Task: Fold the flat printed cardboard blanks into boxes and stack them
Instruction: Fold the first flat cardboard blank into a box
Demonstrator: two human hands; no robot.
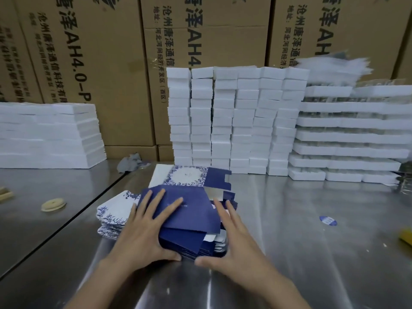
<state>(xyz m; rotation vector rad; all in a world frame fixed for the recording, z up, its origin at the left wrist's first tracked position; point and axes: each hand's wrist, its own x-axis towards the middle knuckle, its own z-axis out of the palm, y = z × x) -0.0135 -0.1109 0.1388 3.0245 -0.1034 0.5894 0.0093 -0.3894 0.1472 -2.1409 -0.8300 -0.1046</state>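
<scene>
Pile of navy blanks point(189, 221) sits mid-worktop point(301, 219). Left hand point(145, 230) lies flat on top and right hand point(234, 239) presses its right side, fingers straight, gripping nothing. White boxes point(234, 121) are stacked behind, and the brown cartons point(107, 63) read "AH4.0".

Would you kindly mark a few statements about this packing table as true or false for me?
1. The left hand and the right hand both touch the pile of blue blanks with straight fingers. True.
2. The left hand holds a finished box up in the air. False: it lies flat on the pile.
3. White boxes stand stacked in columns behind the pile. True.
4. The blue oval sticker lies on the table to the left of the pile. False: it lies to the right of it.
</scene>
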